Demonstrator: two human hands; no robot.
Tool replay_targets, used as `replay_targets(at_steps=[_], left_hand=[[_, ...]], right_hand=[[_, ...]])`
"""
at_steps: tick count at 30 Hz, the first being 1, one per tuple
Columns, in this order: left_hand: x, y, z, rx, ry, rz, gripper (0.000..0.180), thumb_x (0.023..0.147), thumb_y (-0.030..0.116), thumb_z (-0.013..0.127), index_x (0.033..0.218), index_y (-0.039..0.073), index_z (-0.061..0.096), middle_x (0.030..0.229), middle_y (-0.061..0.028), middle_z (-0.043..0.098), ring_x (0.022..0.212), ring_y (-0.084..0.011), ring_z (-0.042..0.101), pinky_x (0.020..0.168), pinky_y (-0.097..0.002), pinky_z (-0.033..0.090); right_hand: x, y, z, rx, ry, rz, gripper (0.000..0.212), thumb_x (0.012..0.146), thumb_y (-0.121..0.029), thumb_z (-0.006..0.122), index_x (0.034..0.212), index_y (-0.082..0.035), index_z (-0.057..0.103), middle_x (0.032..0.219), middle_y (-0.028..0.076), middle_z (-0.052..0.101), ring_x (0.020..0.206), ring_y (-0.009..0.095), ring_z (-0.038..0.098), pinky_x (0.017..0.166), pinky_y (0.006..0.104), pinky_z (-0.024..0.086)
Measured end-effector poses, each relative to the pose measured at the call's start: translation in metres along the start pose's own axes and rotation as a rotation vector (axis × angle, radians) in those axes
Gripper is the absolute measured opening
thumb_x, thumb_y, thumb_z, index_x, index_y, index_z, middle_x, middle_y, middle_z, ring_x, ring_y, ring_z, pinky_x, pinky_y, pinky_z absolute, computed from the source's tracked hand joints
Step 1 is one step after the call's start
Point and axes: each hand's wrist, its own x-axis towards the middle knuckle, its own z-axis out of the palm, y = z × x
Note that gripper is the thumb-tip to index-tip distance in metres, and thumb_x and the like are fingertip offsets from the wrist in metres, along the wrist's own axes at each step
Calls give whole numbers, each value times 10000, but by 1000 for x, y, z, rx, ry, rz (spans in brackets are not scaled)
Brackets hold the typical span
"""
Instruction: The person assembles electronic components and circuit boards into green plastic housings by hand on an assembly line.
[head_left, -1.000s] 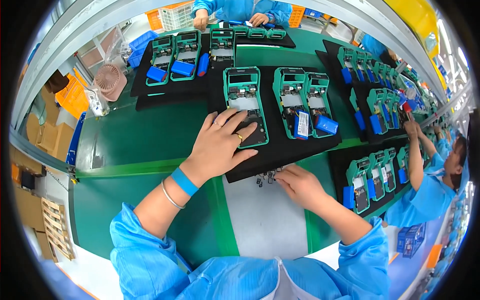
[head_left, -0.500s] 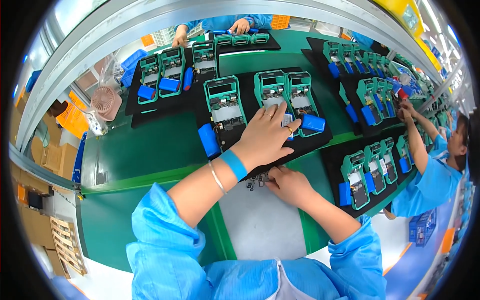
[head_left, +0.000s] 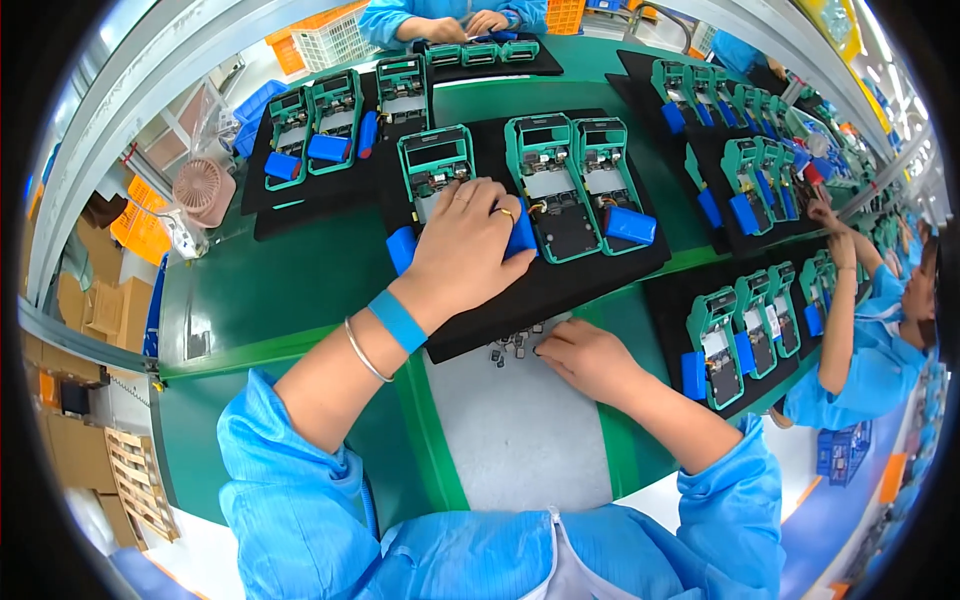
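Observation:
My left hand (head_left: 465,245) is over the left one of three green-framed device housings (head_left: 437,150) on the near black mat, its fingers curled over a blue battery pack (head_left: 522,234). My hand hides part of the pack and most of that housing's lower half. Another blue pack (head_left: 401,248) lies by my left wrist. The middle housing (head_left: 560,190) shows a bare dark plate; the right housing (head_left: 603,170) has a blue pack across its lower end. My right hand (head_left: 592,362) rests on the grey surface, fingertips pinched beside several small metal parts (head_left: 515,345); whatever they hold is too small to name.
More housings with blue packs lie on black mats at far left (head_left: 330,115) and right (head_left: 740,340). Across the table, a co-worker's hands (head_left: 465,25) work over housings; another person (head_left: 880,310) works at right. A pink fan (head_left: 203,190) stands at the left edge.
My left hand has moved left from the middle housing to the left one, the blue battery pack with it. My right hand has shifted slightly, still by the small metal parts.

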Motion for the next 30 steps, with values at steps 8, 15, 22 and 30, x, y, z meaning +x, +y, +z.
replay_targets(at_steps=[8, 15, 22, 30], left_hand=[[8, 23, 27, -42, -18, 60, 647, 853, 388, 709, 1380, 61, 523, 1482, -153, 454, 1408, -316, 383, 1160, -514, 303], [11, 18, 43, -21, -23, 64, 609, 866, 409, 701, 1366, 90, 564, 1406, -116, 507, 1362, -286, 419, 1117, -528, 343], [11, 18, 41, 13, -54, 62, 588, 857, 406, 709, 1350, 108, 594, 1334, -89, 547, 1316, -262, 451, 1140, -533, 302], [1, 8, 40, -10, 97, 53, 567, 831, 387, 728, 1296, 76, 634, 1224, -81, 570, 1258, -253, 468, 1137, -535, 297]], right_hand=[[26, -9, -4, -362, -269, -269, 73, 736, -84, 632, 797, -51, 653, 829, 81, 652, 853, 258, 677, 691, 349, 586], [44, -17, -9, -436, -457, -266, 88, 730, -69, 644, 813, -37, 644, 812, 97, 670, 831, 248, 704, 684, 342, 588], [45, -20, -5, -521, -477, -305, 102, 721, -65, 653, 820, -40, 643, 831, 90, 674, 853, 251, 697, 697, 334, 588], [24, -7, -7, -304, -301, -218, 127, 728, -77, 649, 850, -45, 649, 841, 88, 652, 849, 257, 669, 722, 343, 577]])
